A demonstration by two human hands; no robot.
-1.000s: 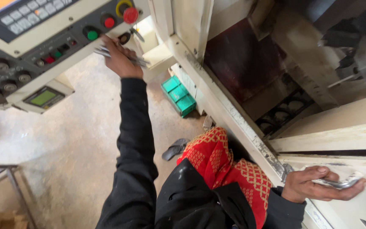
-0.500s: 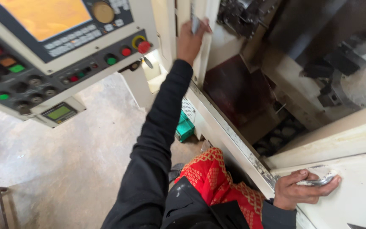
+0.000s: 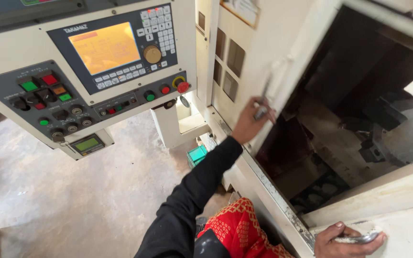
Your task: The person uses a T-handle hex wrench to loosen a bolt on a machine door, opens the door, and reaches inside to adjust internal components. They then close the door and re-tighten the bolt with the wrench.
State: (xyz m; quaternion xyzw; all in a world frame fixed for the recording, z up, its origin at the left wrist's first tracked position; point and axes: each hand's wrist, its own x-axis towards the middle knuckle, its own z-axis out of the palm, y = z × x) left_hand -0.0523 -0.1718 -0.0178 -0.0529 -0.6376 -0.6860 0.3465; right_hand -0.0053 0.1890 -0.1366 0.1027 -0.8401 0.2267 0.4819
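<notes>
Head view: left hand (image 3: 249,125) fingers wrapped around a blurred metal handle (image 3: 263,102) on the machine door (image 3: 244,71), right of the control panel (image 3: 92,71). Right hand (image 3: 342,239), partly cut off below the door opening, grips a shiny metal piece (image 3: 362,237), kind unclear.

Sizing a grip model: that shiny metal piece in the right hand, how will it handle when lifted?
The metal piece looks solid and polished, so probably stiff and heavy for its size, and possibly slippery. The right hand holds it on the pale ledge; whether it would roll is unclear.

A long black sleeve (image 3: 192,200) and a red, gold-patterned garment (image 3: 237,231) are worn.
</notes>
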